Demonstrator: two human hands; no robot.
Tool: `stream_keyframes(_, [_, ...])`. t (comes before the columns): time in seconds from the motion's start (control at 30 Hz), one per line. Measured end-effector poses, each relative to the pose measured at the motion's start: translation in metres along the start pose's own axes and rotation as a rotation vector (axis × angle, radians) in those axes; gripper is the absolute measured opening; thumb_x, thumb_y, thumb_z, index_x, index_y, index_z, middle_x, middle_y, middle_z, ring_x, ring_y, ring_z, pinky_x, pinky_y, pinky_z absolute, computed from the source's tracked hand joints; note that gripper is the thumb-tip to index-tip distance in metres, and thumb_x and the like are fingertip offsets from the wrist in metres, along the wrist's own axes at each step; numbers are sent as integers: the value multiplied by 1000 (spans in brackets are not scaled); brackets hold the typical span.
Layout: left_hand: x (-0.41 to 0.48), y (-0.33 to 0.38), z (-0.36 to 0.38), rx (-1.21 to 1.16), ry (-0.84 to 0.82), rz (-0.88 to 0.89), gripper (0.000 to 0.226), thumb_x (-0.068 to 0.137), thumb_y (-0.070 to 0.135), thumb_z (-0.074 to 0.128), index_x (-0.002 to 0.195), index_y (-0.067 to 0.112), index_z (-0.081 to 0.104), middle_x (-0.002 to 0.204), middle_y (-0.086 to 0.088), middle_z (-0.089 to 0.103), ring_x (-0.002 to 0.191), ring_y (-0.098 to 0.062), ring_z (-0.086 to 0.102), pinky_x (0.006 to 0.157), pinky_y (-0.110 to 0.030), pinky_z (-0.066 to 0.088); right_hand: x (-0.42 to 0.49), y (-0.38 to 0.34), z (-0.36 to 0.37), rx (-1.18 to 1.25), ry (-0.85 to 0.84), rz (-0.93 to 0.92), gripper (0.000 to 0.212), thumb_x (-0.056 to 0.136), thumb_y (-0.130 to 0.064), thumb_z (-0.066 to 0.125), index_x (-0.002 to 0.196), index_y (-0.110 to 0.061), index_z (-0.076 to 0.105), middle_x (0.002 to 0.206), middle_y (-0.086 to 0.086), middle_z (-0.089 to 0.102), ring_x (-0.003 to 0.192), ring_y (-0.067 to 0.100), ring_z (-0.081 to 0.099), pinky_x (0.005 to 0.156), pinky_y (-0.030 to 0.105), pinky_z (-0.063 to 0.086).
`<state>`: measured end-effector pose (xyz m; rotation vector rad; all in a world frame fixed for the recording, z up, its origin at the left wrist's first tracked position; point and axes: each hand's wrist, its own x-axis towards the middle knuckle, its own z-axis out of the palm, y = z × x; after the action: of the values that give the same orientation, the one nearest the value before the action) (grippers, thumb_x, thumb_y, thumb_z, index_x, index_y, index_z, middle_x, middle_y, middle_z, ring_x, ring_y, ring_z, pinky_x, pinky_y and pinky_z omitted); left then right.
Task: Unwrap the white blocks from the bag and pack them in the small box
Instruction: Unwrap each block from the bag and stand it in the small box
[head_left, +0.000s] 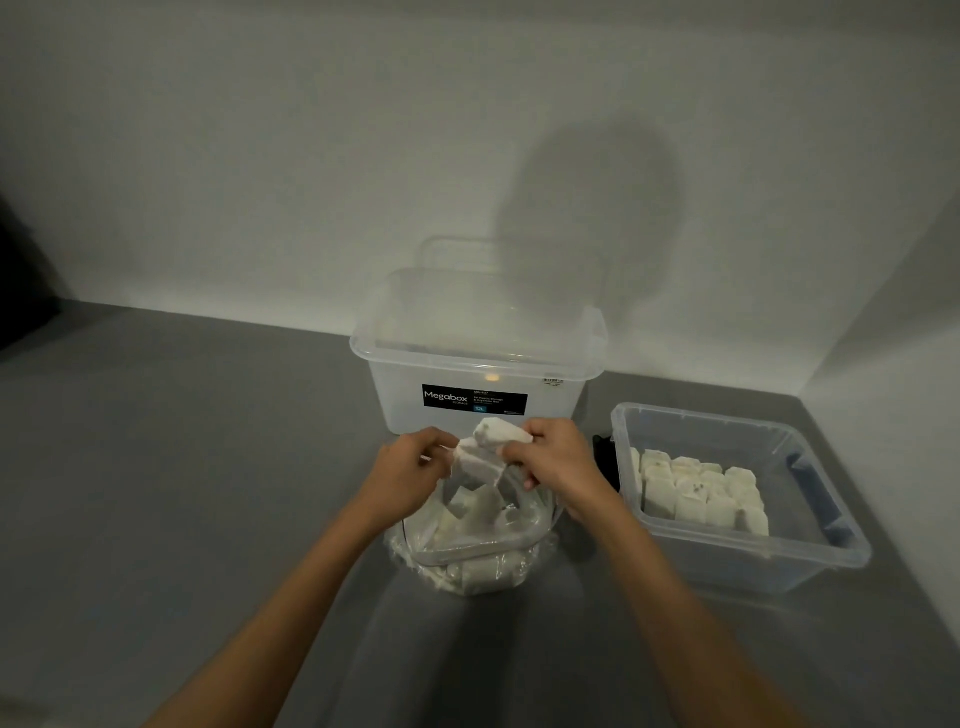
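Both forearms are seen reaching in from the near edge, and the hands are brought close together above the bag. The right hand (558, 462) is closed round one end of a white block (496, 432), with the fingers curled over it. The block's long axis is laid roughly left to right. Its free end is pointed left and slightly up, towards the left hand (410, 467).

The left hand is also closed, its fingertips pinched on clear film (475, 467) that hangs under the block between the two hands. A pale piece is seen inside the film. Whether it is a second block cannot be told.

Directly below the hands a clear bag (467, 545) is set on the grey worktop (208, 467), with its mouth open and more wrapped white pieces heaped inside.

Just to the right a small box (727, 561) of clear plastic is placed on the worktop. White blocks (696, 493) are packed upright in rows against its left side. A dark object (605, 457), too dim to identify, is wedged between this box and the right hand.

Behind the hands a large box (467, 384) with a black Megabox label is stood against the wall, and a clear lid (478, 312) is fitted on it.
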<state>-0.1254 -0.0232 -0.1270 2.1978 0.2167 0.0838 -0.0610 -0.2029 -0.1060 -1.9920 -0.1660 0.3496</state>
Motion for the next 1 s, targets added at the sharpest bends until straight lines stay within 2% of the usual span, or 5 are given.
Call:
stream_keyframes(0.13, [-8, 17, 4, -477, -98, -201, 23, 100, 23, 46, 104, 8, 63, 89, -6, 71, 75, -14, 71, 74, -32, 57, -6, 1, -3, 260, -67, 87, 11, 81, -1, 69, 89, 3, 65, 57, 4, 54, 47, 11, 49, 46, 22, 46])
stream_keyframes(0.27, [-8, 20, 2, -571, -61, -209, 16, 94, 17, 57, 99, 3, 65, 87, -15, 70, 74, -15, 68, 71, -29, 56, -10, 4, -2, 376, -85, 127, 13, 83, -3, 69, 94, 4, 65, 60, 6, 57, 49, 12, 51, 47, 21, 46])
stream_keyframes(0.57, [1, 17, -16, -251, 109, -25, 12, 90, 19, 62, 86, 10, 69, 79, -8, 71, 75, -17, 67, 70, -32, 55, -18, 9, -1, 616, -97, 115, 8, 90, -5, 62, 92, 0, 67, 75, 10, 66, 66, 14, 63, 62, 22, 55])
stream_keyframes(0.8, [-3, 25, -9, -310, 118, 59, 11, 90, 1, 56, 89, 10, 63, 72, -11, 63, 68, -14, 60, 62, -20, 54, -22, 6, 3, 619, -96, 34, 8, 84, -1, 67, 92, -3, 66, 82, 12, 72, 72, 18, 70, 64, 24, 57])
stream_keyframes(1.0, [-3, 35, -5, -317, 50, 140, 6, 84, 18, 70, 89, 16, 72, 83, -3, 72, 79, -18, 69, 76, -34, 57, -27, 2, 1, 480, -112, -23, 11, 83, -6, 71, 93, -5, 68, 84, 9, 73, 73, 15, 68, 61, 21, 54])
